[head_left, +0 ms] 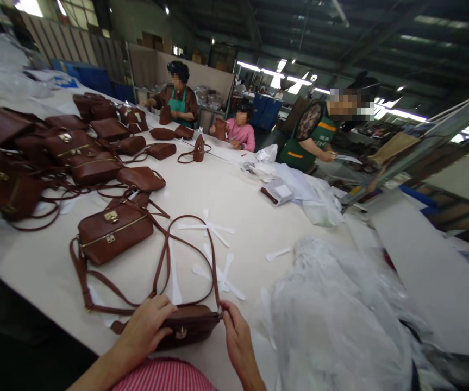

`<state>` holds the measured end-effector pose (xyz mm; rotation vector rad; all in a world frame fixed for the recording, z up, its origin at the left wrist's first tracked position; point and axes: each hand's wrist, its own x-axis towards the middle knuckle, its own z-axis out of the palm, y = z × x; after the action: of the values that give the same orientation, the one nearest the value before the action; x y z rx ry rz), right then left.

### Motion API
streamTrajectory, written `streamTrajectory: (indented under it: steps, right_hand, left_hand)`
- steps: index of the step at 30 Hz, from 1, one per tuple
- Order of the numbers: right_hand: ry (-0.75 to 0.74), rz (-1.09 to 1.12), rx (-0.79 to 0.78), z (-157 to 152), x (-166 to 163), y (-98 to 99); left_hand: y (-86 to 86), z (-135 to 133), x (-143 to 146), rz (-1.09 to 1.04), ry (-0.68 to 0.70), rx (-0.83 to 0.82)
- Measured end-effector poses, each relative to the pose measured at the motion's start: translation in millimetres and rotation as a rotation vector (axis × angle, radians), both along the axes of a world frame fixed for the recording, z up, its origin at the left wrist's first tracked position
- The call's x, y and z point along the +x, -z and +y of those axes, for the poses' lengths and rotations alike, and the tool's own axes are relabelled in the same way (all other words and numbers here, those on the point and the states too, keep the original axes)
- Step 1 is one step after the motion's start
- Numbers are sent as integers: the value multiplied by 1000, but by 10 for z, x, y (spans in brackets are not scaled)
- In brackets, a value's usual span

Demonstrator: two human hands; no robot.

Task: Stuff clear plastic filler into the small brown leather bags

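Note:
A brown leather handbag (195, 328) with a gold clasp lies at the table's near edge, just in front of my body. My left hand (150, 320) wraps over its left end, thumb near the clasp. At the bag's right corner, my right hand (236, 331) pinches where the shoulder strap (213, 260) joins; the fingertips partly hide that joint. The thin strap loops away across the table. Just beyond lies another brown handbag (116, 233) with a gold lock and a zip, its own strap trailing beside it.
Many brown handbags (95, 168) are heaped on the left of the white table (218, 190). White paper strips (222, 277) lie mid-table. Clear plastic bags (324, 304) pile up on the right. Several people work around the far side, one in a green apron (303, 146).

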<state>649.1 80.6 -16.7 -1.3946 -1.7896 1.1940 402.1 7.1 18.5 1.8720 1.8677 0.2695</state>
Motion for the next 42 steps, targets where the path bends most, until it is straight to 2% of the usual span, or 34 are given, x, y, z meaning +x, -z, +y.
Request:
streamTrajectory:
  steps: [2,5,7,9,12,16,20,24,28,30,33,36,39,42]
  right_hand:
    - [-41,53,-79,17,76,70]
    - [-65,113,-61,-20,118,120]
    - [-72,101,-33,-65,123,129]
    - [-85,43,20,-101,125,110]
    - [-185,-13,30,-102,111,-2]
    - [-362,-146,-7,6,-6,-263]
    - [-548,-286,-24,140,-163,-431]
    - [-655,-531,116,206,-263,-440]
    - [-636,-639,200,160,-367,-367]
    - [-580,-684,245,105,-421,-293]
    - [-413,-732,334,28,-483,-153]
    - [-317,-707,389,14,-525,-70]
    - [-322,-674,395,71,-528,-93]
    - [-440,-635,329,128,-448,-136]
  left_hand:
    - [168,-73,-125,-44,-54,43]
    - [425,-207,-317,-39,-98,98]
    - [527,-289,-408,19,-97,208]
    - [547,-342,-445,103,-47,395]
    - [474,-354,-412,201,61,646]
    - [375,-324,-307,256,115,780]
    - [346,-331,-225,304,165,753]
    - [317,-361,-190,278,250,771]
    - [302,-443,-194,175,309,780]
    - [298,-502,-202,97,331,681]
    - [266,-570,-208,-44,370,487]
    - [211,-589,-205,-129,354,414]
    - [168,-565,-209,-125,297,393]
    - [104,-514,-224,-124,271,384]
